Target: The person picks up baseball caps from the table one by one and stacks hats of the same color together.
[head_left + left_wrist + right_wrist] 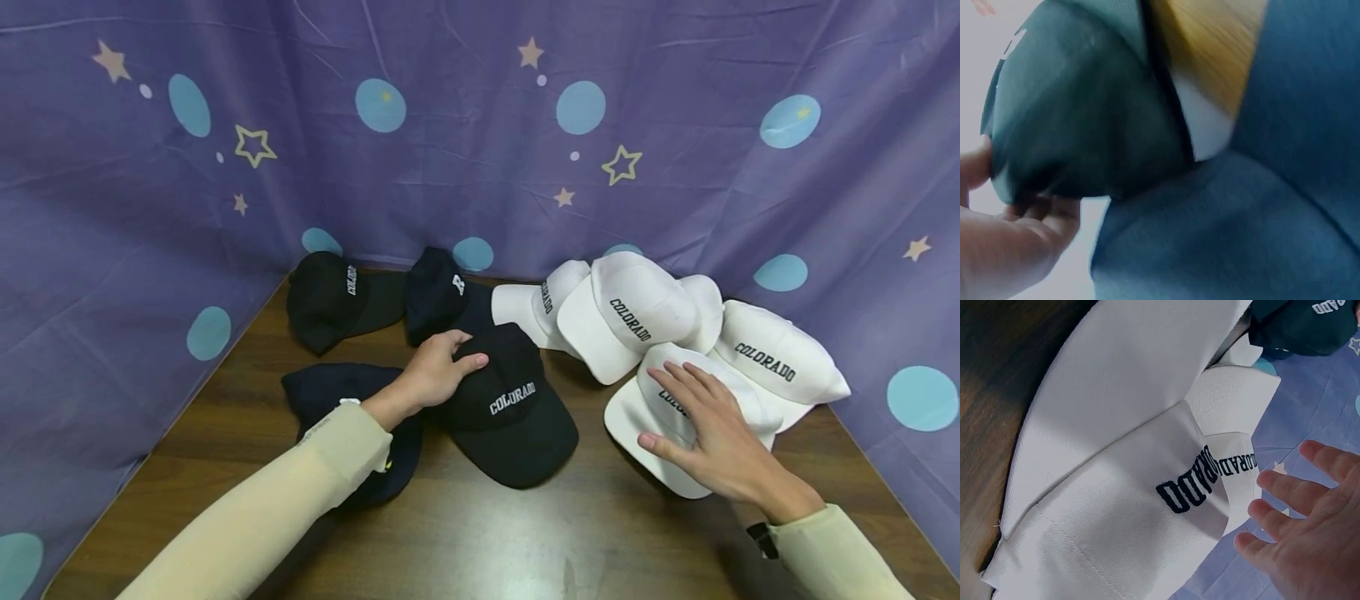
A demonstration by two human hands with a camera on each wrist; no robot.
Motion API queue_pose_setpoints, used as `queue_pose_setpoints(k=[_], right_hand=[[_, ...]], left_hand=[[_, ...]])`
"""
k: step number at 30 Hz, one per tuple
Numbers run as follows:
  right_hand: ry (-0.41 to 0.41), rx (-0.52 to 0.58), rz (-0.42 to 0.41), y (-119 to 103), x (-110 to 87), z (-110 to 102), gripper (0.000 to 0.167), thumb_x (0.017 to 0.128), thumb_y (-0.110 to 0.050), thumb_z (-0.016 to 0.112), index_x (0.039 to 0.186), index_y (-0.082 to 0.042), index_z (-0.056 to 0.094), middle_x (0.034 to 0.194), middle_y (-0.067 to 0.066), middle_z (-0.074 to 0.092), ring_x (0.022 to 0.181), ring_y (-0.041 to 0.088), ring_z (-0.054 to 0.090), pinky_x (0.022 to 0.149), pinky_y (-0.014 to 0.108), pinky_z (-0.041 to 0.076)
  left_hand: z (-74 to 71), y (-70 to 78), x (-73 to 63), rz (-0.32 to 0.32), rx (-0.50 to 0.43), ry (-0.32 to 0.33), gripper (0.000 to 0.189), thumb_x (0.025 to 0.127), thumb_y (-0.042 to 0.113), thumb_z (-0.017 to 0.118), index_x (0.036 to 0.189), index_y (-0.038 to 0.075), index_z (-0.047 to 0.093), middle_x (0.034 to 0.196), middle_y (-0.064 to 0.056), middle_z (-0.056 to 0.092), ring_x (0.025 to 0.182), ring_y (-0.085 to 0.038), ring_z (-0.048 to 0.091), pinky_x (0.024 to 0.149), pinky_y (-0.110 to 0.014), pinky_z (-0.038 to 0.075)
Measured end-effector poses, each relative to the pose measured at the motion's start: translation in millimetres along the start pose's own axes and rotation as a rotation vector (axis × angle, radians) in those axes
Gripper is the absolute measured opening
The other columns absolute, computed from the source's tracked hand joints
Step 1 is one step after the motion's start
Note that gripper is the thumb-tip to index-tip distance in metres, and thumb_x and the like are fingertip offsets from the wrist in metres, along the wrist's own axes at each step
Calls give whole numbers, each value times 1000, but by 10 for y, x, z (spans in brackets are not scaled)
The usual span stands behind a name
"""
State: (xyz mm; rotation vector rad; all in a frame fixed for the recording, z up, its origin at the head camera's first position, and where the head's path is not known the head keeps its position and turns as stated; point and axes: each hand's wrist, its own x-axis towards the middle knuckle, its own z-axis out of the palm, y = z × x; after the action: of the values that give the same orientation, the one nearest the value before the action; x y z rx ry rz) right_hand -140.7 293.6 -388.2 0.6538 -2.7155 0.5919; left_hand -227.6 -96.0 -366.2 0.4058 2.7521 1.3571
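Note:
In the head view my left hand (435, 373) grips a black baseball cap (517, 433) lettered COLORADO by the back of its crown. The left wrist view shows the thumb (974, 164) on one side of the black cap (1085, 106) and curled fingers beneath its edge. That cap's brim points toward the front right. My right hand (712, 433) is spread above a white COLORADO cap (637, 417), covering part of its lettering. In the right wrist view, the fingers (1294, 490) are extended with nothing in them, beside the white cap (1104, 519).
A navy cap (405, 467) lies partly under my left forearm. Farther back are another black cap (318, 304) and a navy cap (431, 296) with a white letter. Several white caps (645, 292) overlap at the back right. A purple curtain (480, 167) hangs behind the wooden table (480, 550).

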Motion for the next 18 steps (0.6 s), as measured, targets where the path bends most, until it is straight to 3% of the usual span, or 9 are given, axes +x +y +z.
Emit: queue_pose_setpoints(k=[6, 18], right_hand=[[1, 1, 3, -5, -4, -1, 86, 85, -46, 80, 157, -18, 42, 159, 20, 39, 148, 42, 27, 120, 58, 14], [10, -3, -14, -13, 6, 3, 87, 84, -46, 80, 157, -18, 42, 159, 19, 40, 148, 42, 27, 120, 58, 15]], left_hand=[[47, 105, -11, 40, -121, -30, 27, 101, 16, 66, 124, 1, 66, 110, -9, 70, 100, -20, 65, 95, -40, 51], [92, 220, 26, 78, -109, -151, 19, 104, 16, 61, 119, 9, 70, 115, -4, 69, 108, -19, 61, 101, -40, 47]])
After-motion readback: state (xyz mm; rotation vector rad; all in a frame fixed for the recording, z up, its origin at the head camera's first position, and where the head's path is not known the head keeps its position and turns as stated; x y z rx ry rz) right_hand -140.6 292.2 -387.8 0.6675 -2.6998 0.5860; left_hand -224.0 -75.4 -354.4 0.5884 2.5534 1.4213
